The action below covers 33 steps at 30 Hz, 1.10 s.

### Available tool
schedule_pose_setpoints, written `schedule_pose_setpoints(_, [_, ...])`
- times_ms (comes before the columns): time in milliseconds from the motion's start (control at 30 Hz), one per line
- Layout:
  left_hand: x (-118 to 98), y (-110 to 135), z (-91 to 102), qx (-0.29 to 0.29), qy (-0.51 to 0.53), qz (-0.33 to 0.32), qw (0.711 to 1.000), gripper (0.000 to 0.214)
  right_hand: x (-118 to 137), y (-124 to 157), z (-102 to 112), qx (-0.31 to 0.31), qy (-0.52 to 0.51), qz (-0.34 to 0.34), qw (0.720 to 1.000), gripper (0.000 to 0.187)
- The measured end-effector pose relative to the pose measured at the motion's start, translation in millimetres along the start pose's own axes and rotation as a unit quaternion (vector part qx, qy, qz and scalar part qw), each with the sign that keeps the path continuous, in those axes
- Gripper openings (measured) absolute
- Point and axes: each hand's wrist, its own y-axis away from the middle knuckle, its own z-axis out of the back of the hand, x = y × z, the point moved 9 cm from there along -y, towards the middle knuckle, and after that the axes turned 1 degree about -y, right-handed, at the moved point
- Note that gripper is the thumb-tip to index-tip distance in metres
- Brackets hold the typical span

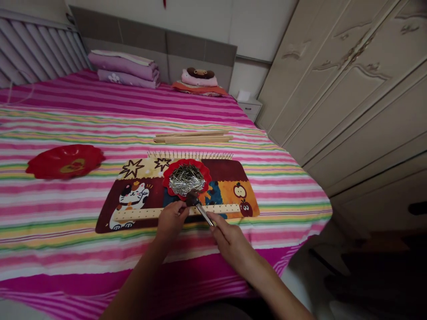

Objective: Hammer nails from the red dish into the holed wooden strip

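Observation:
My right hand (228,238) is wrapped round the handle of a hammer (204,215) with a dark head and a shiny metal shaft. The head hovers over or touches a pale wooden strip (140,214) marked with a row of small dots or holes. My left hand (171,220) pinches at the strip beside the hammer head; whatever its fingertips hold is hidden. Just behind, a red scalloped dish (207,175) holds a heap of silvery nails (187,178). Strip and dish both lie on a patterned mat (222,170) with a cat and apples.
A second strip with upright nails (200,155) lies along the mat's far edge. Beyond it are several bare wooden strips (193,139). A red plate (80,158) sits at left on the striped bed cover (50,200). Folded bedding (125,69) rests farther back; a wardrobe (350,80) stands right.

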Motion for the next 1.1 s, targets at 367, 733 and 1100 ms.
schedule_pose_setpoints(367, [3,0,11.9,0.000,0.060,0.009,0.998,0.021,-90,60,65,-0.304,-0.298,-0.206,0.881,0.060])
schedule_pose_setpoints(733, [-18,-61,27.3,0.019,-0.324,0.022,0.945,0.031,-161,78,60,-0.347,-0.440,-0.198,0.804,0.049])
schedule_pose_setpoints(1100, [0,-66,37.6,0.030,-0.057,0.099,0.993,0.022,-162,78,61,-0.346,-0.447,-0.204,0.799,0.051])
